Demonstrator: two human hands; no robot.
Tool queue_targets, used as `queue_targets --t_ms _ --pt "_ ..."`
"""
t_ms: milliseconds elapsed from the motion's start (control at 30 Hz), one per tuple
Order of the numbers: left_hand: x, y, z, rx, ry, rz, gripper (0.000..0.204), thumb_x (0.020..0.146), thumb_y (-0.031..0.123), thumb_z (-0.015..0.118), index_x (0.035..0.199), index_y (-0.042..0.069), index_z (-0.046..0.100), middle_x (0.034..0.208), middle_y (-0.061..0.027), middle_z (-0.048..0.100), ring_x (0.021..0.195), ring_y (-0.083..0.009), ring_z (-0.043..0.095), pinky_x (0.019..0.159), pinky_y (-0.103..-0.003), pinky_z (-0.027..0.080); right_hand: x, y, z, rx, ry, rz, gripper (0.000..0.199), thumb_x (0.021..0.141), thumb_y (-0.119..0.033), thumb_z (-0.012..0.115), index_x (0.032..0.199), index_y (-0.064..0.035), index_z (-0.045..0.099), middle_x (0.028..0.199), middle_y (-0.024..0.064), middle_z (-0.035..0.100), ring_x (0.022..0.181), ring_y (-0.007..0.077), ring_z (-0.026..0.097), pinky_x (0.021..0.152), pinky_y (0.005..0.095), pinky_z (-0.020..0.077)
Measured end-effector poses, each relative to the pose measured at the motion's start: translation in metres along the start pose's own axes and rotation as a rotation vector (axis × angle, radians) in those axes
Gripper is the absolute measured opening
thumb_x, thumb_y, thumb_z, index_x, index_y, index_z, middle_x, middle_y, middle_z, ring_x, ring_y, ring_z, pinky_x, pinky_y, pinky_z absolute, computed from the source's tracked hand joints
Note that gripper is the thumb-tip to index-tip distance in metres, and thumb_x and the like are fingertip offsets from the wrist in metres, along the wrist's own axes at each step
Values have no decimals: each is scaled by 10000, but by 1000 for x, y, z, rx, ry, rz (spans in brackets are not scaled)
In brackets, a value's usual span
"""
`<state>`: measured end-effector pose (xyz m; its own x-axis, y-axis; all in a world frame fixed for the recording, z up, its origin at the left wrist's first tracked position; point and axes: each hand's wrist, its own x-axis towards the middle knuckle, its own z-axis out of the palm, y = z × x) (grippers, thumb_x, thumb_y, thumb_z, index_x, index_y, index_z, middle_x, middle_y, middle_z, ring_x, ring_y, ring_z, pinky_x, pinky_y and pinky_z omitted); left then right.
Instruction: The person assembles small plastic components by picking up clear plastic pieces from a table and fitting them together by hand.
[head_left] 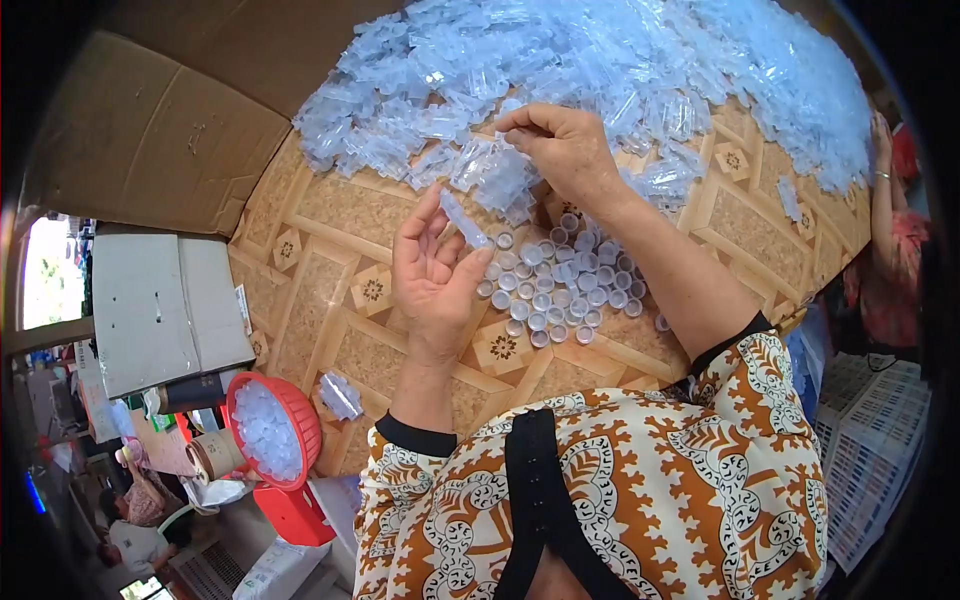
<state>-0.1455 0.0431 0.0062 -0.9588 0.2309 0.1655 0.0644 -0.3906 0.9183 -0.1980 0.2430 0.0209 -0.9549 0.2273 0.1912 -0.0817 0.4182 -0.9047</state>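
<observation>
My left hand, palm turned up, holds a clear plastic tube between its fingers and thumb. Farther up the table, my right hand is closed in a pinch at the near edge of a large heap of clear plastic pieces; what lies between its fingertips is too small to make out. A cluster of small round clear caps is spread on the table below my right forearm. Under the right hand, a smaller pile of clear pieces lies apart from the caps.
Tall cardboard walls the table's far left side, with a white box nearer. A red basket of clear pieces stands by the left edge; a small clear bundle lies beside it. Another person's arm is at far right.
</observation>
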Motion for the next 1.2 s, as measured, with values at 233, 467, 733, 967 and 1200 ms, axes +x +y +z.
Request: queue_targets --t_ms 233,467,733,967,1200 --pt "2 -2 -3 20 65 -34 650 795 -113 686 1384 0 434 1408 -126 467 1208 -188 511 1021 -344 497 2 -13 -15 -207 -66 -36 152 852 -163 677 954 -84 758 834 118 733 747 233 696 697 358 539" --pt "0 -2 -1 50 40 -48 692 821 -144 645 1438 -7 363 1344 -163 466 1212 -227 547 1004 -336 509 -12 -33 -14 -694 -276 -48 260 854 -247 677 1051 -83 721 863 160 725 837 326 697 755 439 537" --pt "-2 -5 1 56 45 -99 633 807 -109 673 1383 -12 430 1384 -130 483 1232 -197 507 1000 -339 513 -17 -23 -5 -521 -255 -133 247 811 -191 678 1033 -94 730 858 162 720 827 338 699 736 441 545" --pt "-1 -8 -2 75 73 -114 611 810 -110 673 1370 -9 450 1378 -126 491 1214 -187 512 989 -327 518 -3 -15 -12 -50 -28 30 308 797 -115 719 1102 -84 702 842 121 708 782 189 689 698 361 544" --pt "-1 -9 -1 76 69 -103 617 823 -111 669 1382 -9 431 1331 -139 494 1181 -200 546 971 -322 529 -1 -13 -24 -340 39 -143 263 817 -113 674 1078 -102 711 993 126 710 847 278 697 766 402 552"
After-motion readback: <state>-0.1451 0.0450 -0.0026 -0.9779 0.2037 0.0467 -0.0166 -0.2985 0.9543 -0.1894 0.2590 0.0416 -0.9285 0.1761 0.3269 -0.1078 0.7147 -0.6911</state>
